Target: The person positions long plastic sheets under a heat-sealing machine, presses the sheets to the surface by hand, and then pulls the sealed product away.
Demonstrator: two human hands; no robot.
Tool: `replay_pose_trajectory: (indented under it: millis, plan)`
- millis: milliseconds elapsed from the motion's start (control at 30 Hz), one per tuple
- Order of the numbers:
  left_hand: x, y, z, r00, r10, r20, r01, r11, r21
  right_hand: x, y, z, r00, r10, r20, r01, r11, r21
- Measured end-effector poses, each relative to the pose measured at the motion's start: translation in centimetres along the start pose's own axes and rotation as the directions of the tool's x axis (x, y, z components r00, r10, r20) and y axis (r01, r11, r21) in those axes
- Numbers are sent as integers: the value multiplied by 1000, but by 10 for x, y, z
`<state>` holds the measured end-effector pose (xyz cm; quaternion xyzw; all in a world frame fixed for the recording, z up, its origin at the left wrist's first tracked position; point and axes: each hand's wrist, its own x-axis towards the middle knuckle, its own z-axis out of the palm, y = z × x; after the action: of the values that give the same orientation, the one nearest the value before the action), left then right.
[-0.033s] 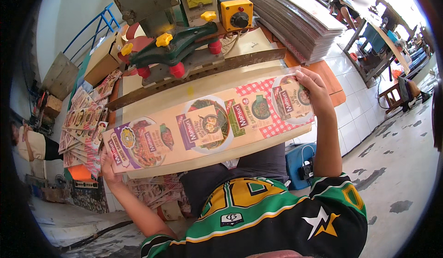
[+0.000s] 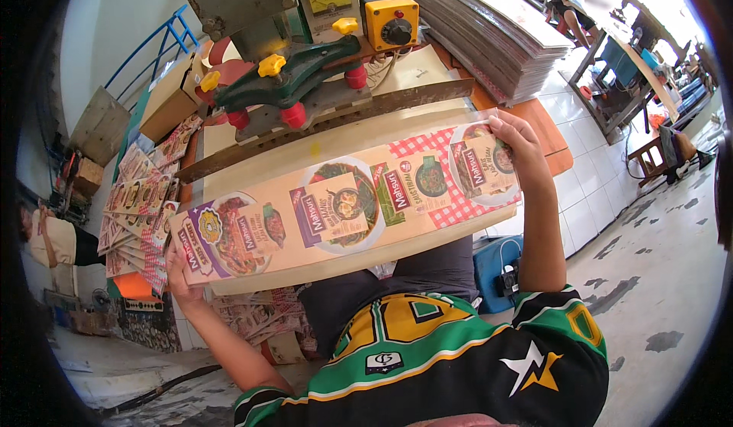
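I hold a long printed sheet of food packaging (image 2: 343, 205) flat in front of me, over the pale worktable (image 2: 282, 156). It shows three round food pictures in a row on an orange, purple and red-checked ground. My left hand (image 2: 177, 274) grips its lower left corner from beneath. My right hand (image 2: 519, 148) grips its upper right end, fingers curled over the edge. Just beyond the sheet stands a sealing press (image 2: 294, 83) with a green arm, yellow and red knobs, and a wooden bar along its front.
A yellow switch box (image 2: 391, 21) sits on the machine. A tall stack of flat sheets (image 2: 489, 30) lies at the right rear. Fanned printed packs (image 2: 137, 205) lie to my left beside a cardboard box (image 2: 169, 95). Another person sits at far tables (image 2: 611, 53).
Nothing has visibly changed; both hands hold the sheet in the same place.
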<state>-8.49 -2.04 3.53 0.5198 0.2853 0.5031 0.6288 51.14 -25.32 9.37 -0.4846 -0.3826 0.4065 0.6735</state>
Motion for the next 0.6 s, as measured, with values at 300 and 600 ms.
replay_pose_trajectory:
  millis: [300, 600]
  plan:
    - [18, -13, 12, 998, -12, 64, 25, 978, -209, 6, -1, -5, 996, -13, 88, 17, 999, -43]
    - [28, -24, -7, 992, -123, -25, 112, 955, -273, 15, 13, -11, 998, 14, 63, -17, 999, 39]
